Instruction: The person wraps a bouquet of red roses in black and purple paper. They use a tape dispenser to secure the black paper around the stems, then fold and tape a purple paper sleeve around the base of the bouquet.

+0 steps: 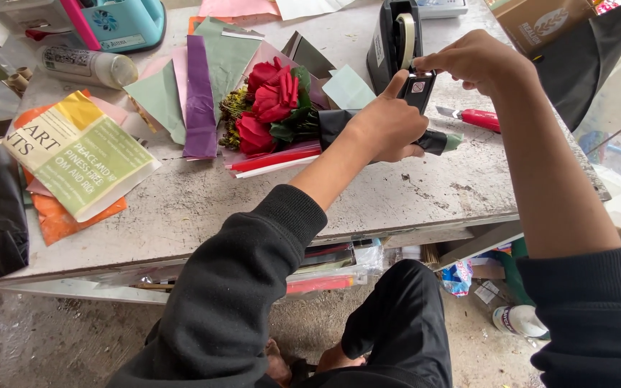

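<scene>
Your left hand (388, 129) is clenched around the stem end of a bouquet (274, 108) of red roses, gripping the black wrapping that covers the stems, with the index finger stretched up toward the tape dispenser (395, 44). The bouquet lies on its side on the worn grey table (203, 208), its flower heads pointing left and its wrapped stem end, tipped with a bit of green, poking out to the right of your fist. Your right hand (477, 61) is just above and to the right, its fingertips pinched together at the front of the black tape dispenser, right where the tape comes off the roll; whether a strip of tape is actually between the fingers, you cannot tell from here. The two hands are close, your left index finger nearly touching the dispenser's front. A red-handled cutter (472, 117) lies on the table just beyond the bouquet's stem end, under your right forearm. Sheets of green, pink and purple paper (199, 93) are spread behind the roses. Further left lie a printed green and yellow paper bag (80, 154) and a white bottle (88, 66) on its side.
</scene>
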